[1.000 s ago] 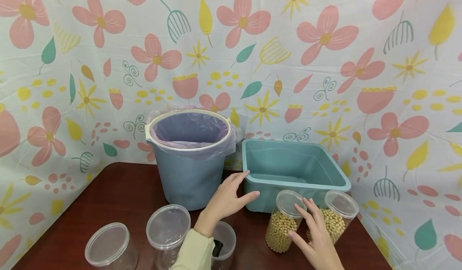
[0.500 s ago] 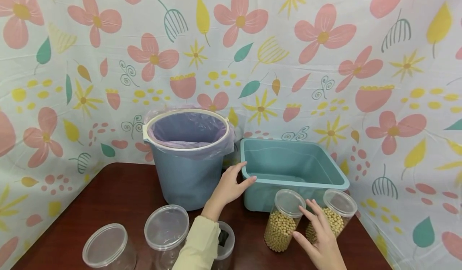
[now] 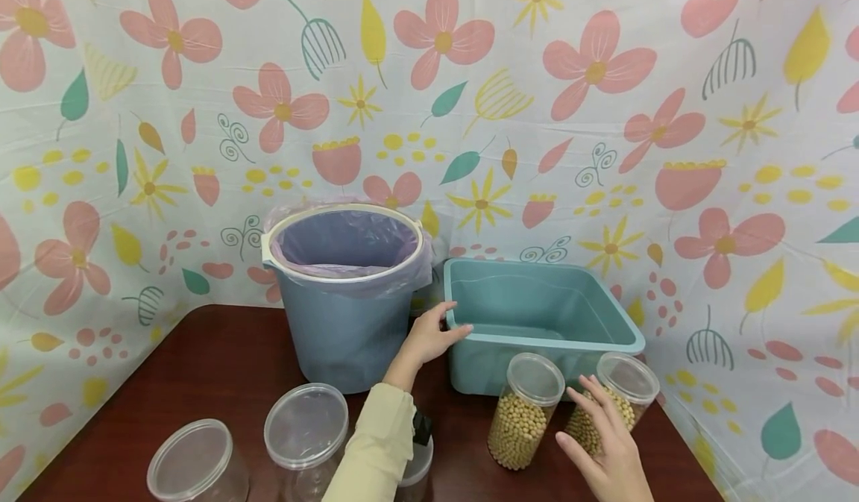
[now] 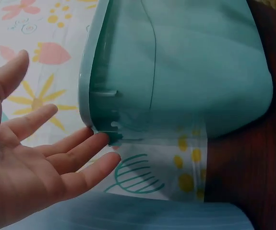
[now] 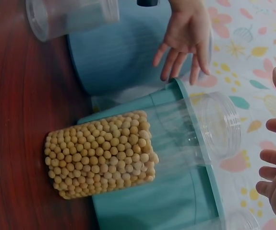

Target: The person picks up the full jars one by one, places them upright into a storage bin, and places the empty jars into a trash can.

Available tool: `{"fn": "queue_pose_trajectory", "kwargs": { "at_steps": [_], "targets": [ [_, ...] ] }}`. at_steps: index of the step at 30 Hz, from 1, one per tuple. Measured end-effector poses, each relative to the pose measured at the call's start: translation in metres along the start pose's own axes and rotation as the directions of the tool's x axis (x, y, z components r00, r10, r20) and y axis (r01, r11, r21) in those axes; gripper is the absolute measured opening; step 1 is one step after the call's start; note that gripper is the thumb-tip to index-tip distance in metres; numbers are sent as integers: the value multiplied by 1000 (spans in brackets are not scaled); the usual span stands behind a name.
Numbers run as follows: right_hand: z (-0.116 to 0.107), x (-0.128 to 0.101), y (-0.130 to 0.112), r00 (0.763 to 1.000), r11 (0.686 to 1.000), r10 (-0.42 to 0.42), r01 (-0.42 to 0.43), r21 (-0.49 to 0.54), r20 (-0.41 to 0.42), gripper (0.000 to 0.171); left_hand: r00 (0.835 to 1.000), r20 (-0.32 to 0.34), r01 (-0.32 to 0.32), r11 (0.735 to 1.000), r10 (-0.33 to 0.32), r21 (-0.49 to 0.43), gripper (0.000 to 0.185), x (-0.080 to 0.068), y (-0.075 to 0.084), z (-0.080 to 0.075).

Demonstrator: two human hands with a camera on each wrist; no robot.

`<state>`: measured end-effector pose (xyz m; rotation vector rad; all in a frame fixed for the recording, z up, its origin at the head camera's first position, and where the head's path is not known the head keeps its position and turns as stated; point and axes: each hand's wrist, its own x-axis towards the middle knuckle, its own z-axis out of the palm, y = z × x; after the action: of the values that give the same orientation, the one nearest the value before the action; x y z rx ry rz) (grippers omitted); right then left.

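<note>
A dark reddish-brown table (image 3: 221,360) fills the lower part of the head view, closed in behind and on both sides by a white cloth (image 3: 604,151) printed with pink flowers, yellow stars and teal leaves. The teal basin (image 3: 537,315) stands at the back of the table, against the cloth. Just beside the basin's left wall is a blue bin (image 3: 345,315) with a white rim and a pale purple liner. The left hand (image 3: 429,336) lies between bin and basin, fingers straight and spread, fingertips touching the basin's near left corner and gripping nothing. In front of the basin stand two lidded clear jars part-filled with soybeans: one jar (image 3: 523,412) nearer the basin's middle, the other jar (image 3: 607,405) towards its right end. The right hand (image 3: 607,450) is open with fingers spread, close before that right-end jar, holding nothing. Well left of the basin, at the table's near edge, stand empty clear jars (image 3: 305,435).
</note>
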<state>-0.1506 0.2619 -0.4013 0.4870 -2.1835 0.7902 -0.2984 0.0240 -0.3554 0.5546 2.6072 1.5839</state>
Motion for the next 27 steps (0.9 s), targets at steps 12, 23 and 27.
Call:
{"fn": "queue_pose_trajectory", "kwargs": {
  "at_steps": [12, 23, 27],
  "targets": [
    [-2, -5, 9, 998, 999, -26, 27, 27, -54, 58, 992, 11, 125, 978, -125, -164, 53, 18, -18, 0],
    [-14, 3, 16, 998, 998, 27, -29, -50, -55, 59, 979, -3, 192, 930, -203, -313, 56, 24, -23, 5],
    [-22, 7, 26, 998, 997, 11, -16, -78, -62, 56, 974, 4, 214, 912, -227, -349, 57, 25, -25, 6]
  ]
}}
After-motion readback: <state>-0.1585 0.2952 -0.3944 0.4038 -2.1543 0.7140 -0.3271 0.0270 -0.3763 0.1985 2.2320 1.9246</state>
